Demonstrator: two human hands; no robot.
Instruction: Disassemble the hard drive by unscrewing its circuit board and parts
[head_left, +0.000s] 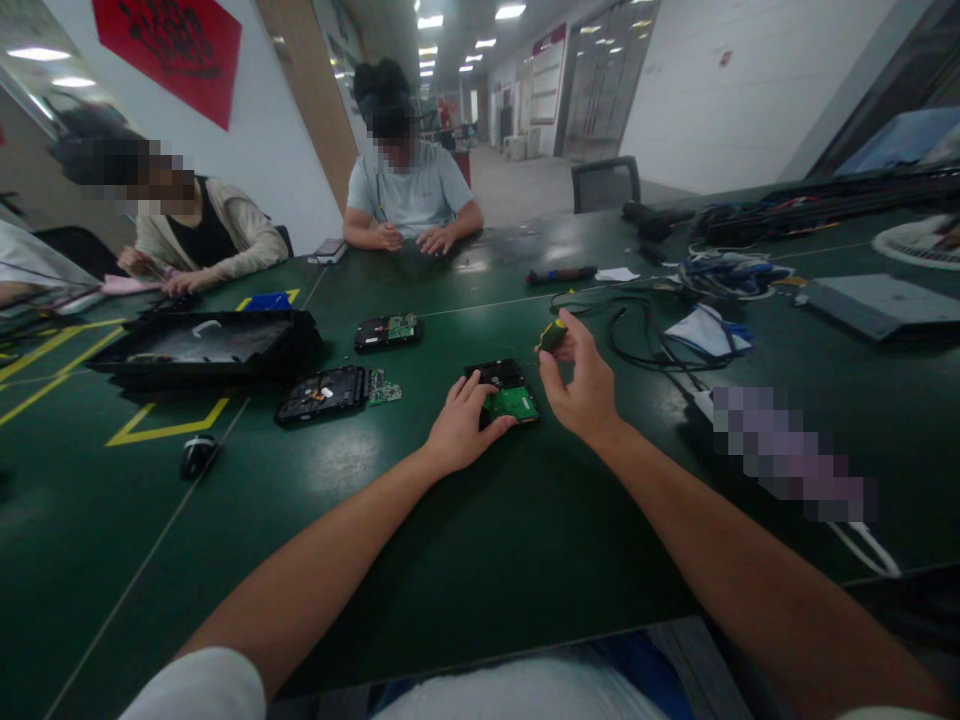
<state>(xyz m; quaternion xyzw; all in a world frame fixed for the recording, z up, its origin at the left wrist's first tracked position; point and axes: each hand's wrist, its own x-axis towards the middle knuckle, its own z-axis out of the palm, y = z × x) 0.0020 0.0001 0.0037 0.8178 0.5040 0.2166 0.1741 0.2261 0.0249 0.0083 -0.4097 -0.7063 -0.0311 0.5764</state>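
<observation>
On the green table a hard drive (pixel 517 403) lies with its green circuit board facing up. My left hand (pixel 461 425) holds it against the table, the thumb along the near edge and the fingers over its left side. Just right of the drive, my right hand (pixel 581 385) is closed round a small screwdriver (pixel 553 336) with a black and yellow handle. The screwdriver's shaft and tip are too faint to make out. To the left lies another drive (pixel 322 393) with a loose circuit board (pixel 385 388) at its right end. A third drive (pixel 388 332) sits farther back.
A black tray (pixel 202 345) and a computer mouse (pixel 198 456) are on the left. Black cables (pixel 637 340), a pixelated object (pixel 787 455) and a grey metal box (pixel 885 305) lie to the right. Two people (pixel 412 190) (pixel 217 225) sit across the table, their hands well apart from mine.
</observation>
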